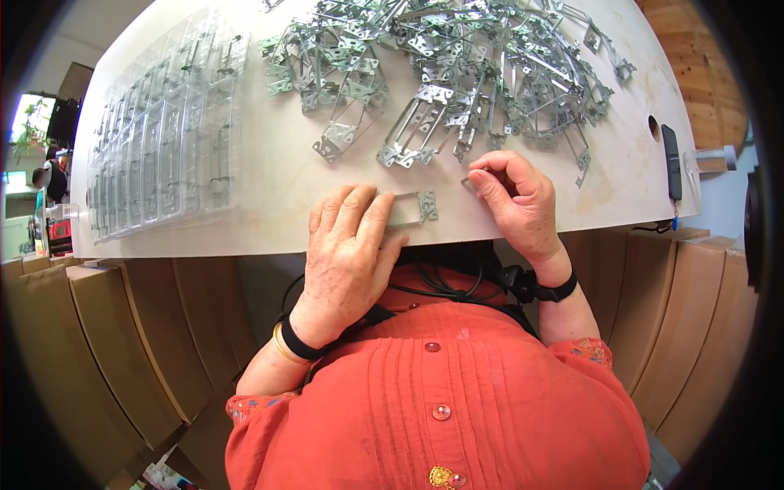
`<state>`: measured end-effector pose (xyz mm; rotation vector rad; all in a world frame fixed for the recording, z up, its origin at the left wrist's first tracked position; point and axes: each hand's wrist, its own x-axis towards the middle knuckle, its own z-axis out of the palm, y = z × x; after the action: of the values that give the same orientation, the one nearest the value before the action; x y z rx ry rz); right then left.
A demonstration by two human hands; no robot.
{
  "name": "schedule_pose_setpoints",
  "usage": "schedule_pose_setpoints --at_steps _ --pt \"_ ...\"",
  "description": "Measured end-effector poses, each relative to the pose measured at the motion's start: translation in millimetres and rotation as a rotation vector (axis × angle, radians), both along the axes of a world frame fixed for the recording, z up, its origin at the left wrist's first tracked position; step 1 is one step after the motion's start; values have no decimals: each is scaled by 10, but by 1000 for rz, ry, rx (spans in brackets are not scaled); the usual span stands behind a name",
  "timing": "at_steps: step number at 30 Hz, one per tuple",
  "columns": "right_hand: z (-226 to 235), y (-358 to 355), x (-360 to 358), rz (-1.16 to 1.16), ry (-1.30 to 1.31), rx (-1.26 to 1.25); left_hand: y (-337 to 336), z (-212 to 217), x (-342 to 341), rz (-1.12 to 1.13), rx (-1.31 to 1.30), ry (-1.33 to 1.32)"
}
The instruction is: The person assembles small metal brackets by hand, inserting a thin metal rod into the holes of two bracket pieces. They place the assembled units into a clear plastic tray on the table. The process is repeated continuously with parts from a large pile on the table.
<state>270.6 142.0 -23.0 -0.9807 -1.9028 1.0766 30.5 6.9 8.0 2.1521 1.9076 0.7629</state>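
A thin rectangular metal bracket [427,206] lies flat near the table's front edge, two slim bars running from its punched end plate. My left hand [347,237] rests over its other end, fingers close together and pressing down, thumb along the near bar; that end is hidden. To the right, my right hand [518,200] is closed in a pinch just above the tabletop. A short thin metal piece [466,180] pokes out from between its thumb and forefinger; most of it is covered, so its exact kind does not show.
A big tangled heap of similar metal brackets [457,73] covers the far middle. Clear plastic trays [167,139] with compartments, some holding metal parts, lie at left. A dark slim device [671,162] sits by the right edge, near a hole [653,127]. Cardboard boxes [122,343] stand below.
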Motion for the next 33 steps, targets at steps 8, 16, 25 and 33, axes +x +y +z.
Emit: schedule_pose_setpoints --at_steps 8,16,25,33 --pt "32 -26 -29 -43 8 -29 -105 28 -31 -80 -46 95" --pt "27 -64 -35 -36 4 12 -70 28 -52 -99 43 -117" --pt "-23 -158 -107 -24 113 -9 183 -128 -48 104 -4 -435" --pt "-11 -168 -173 32 121 158 277 -214 -11 126 91 -360"
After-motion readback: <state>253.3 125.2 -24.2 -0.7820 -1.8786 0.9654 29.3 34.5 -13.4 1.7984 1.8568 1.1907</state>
